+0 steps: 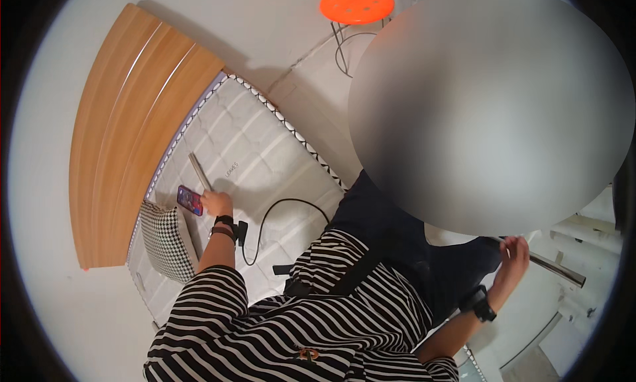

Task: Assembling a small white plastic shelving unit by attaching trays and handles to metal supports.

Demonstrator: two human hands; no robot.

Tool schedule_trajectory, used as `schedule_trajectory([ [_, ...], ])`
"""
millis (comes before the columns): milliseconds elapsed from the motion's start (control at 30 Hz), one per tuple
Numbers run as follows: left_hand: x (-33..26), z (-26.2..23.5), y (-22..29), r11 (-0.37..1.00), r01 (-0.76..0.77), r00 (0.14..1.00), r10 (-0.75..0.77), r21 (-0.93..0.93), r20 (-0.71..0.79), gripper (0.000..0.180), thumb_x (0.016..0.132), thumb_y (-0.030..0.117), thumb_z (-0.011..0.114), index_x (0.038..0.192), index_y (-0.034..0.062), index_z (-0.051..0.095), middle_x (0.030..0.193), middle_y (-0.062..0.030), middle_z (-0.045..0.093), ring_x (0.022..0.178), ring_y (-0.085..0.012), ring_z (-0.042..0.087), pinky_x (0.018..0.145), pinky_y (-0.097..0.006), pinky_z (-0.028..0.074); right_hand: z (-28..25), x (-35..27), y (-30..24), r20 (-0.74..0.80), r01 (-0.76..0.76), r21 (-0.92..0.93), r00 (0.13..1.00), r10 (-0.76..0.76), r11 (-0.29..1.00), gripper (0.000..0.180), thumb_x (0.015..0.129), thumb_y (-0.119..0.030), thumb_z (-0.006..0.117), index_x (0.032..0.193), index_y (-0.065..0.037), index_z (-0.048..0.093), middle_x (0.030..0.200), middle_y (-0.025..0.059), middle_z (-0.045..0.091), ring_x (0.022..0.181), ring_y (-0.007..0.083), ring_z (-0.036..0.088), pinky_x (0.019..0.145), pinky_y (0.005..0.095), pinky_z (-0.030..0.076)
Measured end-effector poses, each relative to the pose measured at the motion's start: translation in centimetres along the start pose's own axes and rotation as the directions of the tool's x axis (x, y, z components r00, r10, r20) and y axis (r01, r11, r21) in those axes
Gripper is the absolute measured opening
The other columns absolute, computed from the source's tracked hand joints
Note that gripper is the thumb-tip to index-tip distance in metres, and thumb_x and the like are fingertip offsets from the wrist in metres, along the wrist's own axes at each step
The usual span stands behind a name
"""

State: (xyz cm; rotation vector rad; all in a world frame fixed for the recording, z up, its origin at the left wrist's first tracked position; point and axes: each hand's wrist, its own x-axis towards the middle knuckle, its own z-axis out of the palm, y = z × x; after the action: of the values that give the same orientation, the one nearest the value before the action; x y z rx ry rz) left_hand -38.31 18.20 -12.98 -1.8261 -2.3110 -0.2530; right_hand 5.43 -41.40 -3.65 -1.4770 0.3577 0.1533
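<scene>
My left hand [218, 202] reaches over the mattress, its fingers closed at the near end of a short silvery metal tube [196, 163]. Right beside those fingers is a phone [189, 200] with a lit screen. Out to the right, my right hand [515, 255] is closed on another metal tube [563, 273], whose capped-looking end sticks out past the hand. The fingers hide part of each grip. Dark bands with small devices sit on both wrists, and a black cable [278, 202] loops from near the left one toward my body.
A striped mattress [265, 153] lies against a wooden headboard [132, 137]. On it rests a houndstooth pillow [164, 243]. An orange round stool [358, 4] stands on the floor at the far side. A large grey blurred oval covers the upper right; white pipe-like shapes show at the right edge.
</scene>
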Motion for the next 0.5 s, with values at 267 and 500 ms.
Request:
schedule_trajectory([
  [267, -14.9, -9.1, 19.7, 0.156, -0.287, 0.325, 0.944, -0.945, 0.058, 0.014, 0.084, 0.003, 0.054, 0.097, -0.0004, 0.059, 0.088, -0.0118, 0.064, 0.082, -0.0218, 0.063, 0.073, -0.030, 0.048, -7.6, -3.0, -4.1, -0.621, 0.454, -0.367, 0.530, -0.577, 0.812, 0.044, 0.084, -0.017, 0.060, 0.118, 0.008, 0.047, 0.107, 0.0177, 0.056, 0.101, 0.0251, 0.054, 0.091, 0.0364, 0.043],
  [500, -32.7, -20.7, 32.3, -0.175, 0.011, -0.291, 0.941, -0.984, -0.171, 0.019, 0.085, 0.014, 0.057, 0.096, -0.0017, 0.057, 0.084, -0.0145, 0.062, 0.076, -0.0223, 0.061, 0.069, -0.030, 0.047, -8.8, 2.0, -4.3, -0.147, 0.419, -0.441, 0.838, -0.525, 0.793, 0.049, 0.088, -0.025, 0.054, 0.126, 0.005, 0.041, 0.122, 0.0137, 0.051, 0.111, 0.0218, 0.047, 0.097, 0.0322, 0.035],
])
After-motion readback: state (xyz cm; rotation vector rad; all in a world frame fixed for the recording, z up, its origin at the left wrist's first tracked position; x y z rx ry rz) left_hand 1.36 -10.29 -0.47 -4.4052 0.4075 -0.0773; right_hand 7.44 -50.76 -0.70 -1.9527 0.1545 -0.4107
